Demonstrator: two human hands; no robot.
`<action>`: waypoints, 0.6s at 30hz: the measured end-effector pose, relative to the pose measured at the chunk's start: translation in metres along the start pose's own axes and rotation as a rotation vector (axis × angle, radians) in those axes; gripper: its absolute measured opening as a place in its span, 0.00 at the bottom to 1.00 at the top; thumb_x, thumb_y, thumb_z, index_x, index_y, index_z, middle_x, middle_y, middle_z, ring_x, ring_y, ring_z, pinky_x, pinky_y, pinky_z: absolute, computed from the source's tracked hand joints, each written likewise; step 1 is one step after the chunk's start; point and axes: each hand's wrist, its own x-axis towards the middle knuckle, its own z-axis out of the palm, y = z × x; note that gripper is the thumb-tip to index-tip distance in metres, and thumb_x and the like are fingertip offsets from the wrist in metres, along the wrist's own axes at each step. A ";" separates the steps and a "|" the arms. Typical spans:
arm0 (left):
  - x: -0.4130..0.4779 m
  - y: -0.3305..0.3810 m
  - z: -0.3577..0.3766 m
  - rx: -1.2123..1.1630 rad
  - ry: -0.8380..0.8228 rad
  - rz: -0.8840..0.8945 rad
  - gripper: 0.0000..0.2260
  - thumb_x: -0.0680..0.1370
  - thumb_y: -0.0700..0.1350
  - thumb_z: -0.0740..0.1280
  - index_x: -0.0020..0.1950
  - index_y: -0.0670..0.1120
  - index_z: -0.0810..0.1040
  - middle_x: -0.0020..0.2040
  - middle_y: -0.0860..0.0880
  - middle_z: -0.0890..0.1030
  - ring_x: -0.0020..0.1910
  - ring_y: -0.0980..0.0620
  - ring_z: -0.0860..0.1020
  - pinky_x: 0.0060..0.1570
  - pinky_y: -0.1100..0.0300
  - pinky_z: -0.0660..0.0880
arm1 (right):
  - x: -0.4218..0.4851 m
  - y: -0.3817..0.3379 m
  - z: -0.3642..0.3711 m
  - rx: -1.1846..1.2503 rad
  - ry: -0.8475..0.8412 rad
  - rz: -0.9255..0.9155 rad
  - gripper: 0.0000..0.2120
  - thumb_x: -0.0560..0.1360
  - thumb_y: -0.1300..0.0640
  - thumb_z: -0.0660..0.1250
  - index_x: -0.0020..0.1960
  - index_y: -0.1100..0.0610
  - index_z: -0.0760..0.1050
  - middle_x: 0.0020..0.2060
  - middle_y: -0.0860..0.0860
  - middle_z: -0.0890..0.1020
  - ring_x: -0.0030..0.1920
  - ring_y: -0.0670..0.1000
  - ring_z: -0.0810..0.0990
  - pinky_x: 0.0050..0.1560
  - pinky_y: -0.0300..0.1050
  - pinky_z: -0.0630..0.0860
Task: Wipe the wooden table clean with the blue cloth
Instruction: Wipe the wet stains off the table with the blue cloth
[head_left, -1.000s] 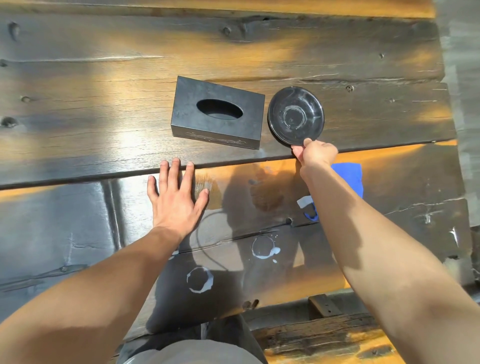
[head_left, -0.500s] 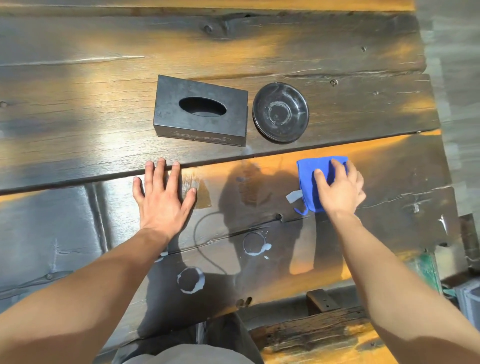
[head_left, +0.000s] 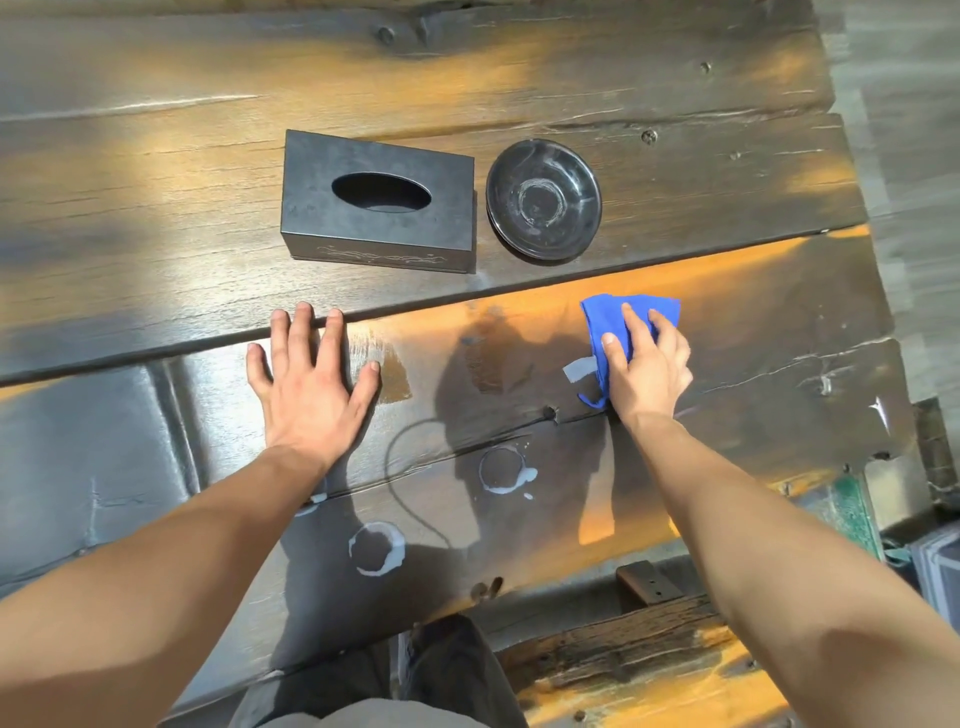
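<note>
The blue cloth (head_left: 602, 322) lies on the dark wooden table (head_left: 156, 208), on the right part of the near plank. My right hand (head_left: 647, 364) rests on top of it, fingers closed over the fabric. A small white label sticks out at the cloth's left side. My left hand (head_left: 311, 384) lies flat on the wood, fingers spread, holding nothing. Whitish ring stains (head_left: 501, 470) (head_left: 376, 548) mark the plank near my forearms.
A black tissue box (head_left: 376, 200) and a round black dish (head_left: 543, 200) stand side by side on the far plank, just beyond my hands. The table's right edge (head_left: 883, 332) drops to a pale floor. A wooden bench (head_left: 623, 654) sits below the near edge.
My right hand left the black dish, came back toward me and settled on the blue cloth. My left hand stayed flat in place.
</note>
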 end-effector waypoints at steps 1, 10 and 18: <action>0.000 0.000 0.000 0.002 -0.002 -0.001 0.32 0.81 0.66 0.57 0.82 0.53 0.59 0.84 0.44 0.54 0.84 0.45 0.46 0.77 0.35 0.43 | -0.004 -0.003 0.002 0.039 0.023 0.007 0.21 0.81 0.43 0.60 0.73 0.42 0.71 0.76 0.48 0.67 0.77 0.55 0.59 0.70 0.59 0.61; 0.001 -0.003 -0.013 -0.070 -0.075 0.021 0.32 0.81 0.66 0.57 0.83 0.54 0.60 0.85 0.45 0.53 0.84 0.44 0.45 0.78 0.36 0.41 | -0.050 -0.038 -0.011 0.171 -0.066 -0.067 0.13 0.83 0.55 0.60 0.61 0.59 0.80 0.62 0.58 0.79 0.62 0.63 0.72 0.60 0.46 0.66; -0.045 -0.071 -0.054 -0.296 0.079 -0.027 0.28 0.80 0.56 0.61 0.78 0.46 0.71 0.80 0.42 0.67 0.80 0.41 0.63 0.77 0.42 0.58 | -0.125 -0.103 -0.031 0.393 -0.359 -0.293 0.10 0.82 0.60 0.59 0.53 0.59 0.79 0.47 0.54 0.83 0.47 0.54 0.78 0.48 0.42 0.73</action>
